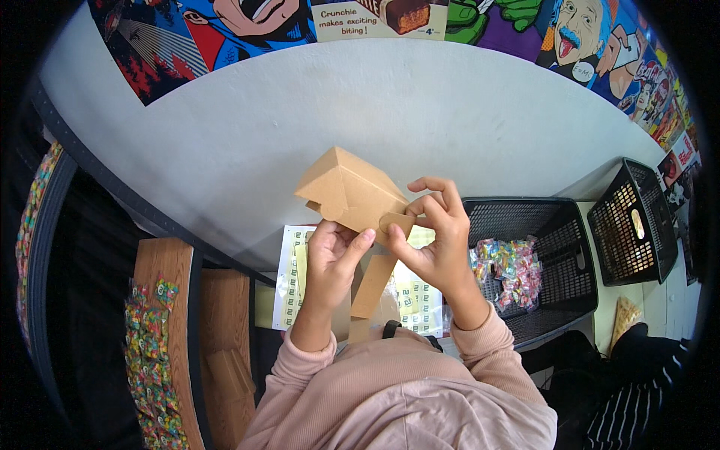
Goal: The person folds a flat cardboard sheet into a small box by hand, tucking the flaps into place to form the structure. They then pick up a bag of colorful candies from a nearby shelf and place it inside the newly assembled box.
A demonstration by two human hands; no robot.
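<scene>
A partly folded brown cardboard box point(352, 187) is held up in front of me, tilted, with its peaked side toward the wall. My left hand point(330, 259) grips its lower edge from below, thumb against the cardboard. The thumb and fingers of my right hand point(439, 240) pinch a small flap point(395, 223) with a rounded cut at the box's right end. Below the hands hangs a long cardboard strip point(373, 285); whether it belongs to the same box I cannot tell. Sheets of printed labels point(289, 259) lie on the work surface underneath.
At right, a black plastic basket point(577, 289) holds small wrapped sweets point(510, 270). Another black basket point(630, 225) stands beyond it. On the left, a wooden shelf point(161, 262) carries bags of colourful sweets point(154, 352); flat cardboard pieces point(229, 382) lie beside it. A white wall point(300, 112) rises ahead.
</scene>
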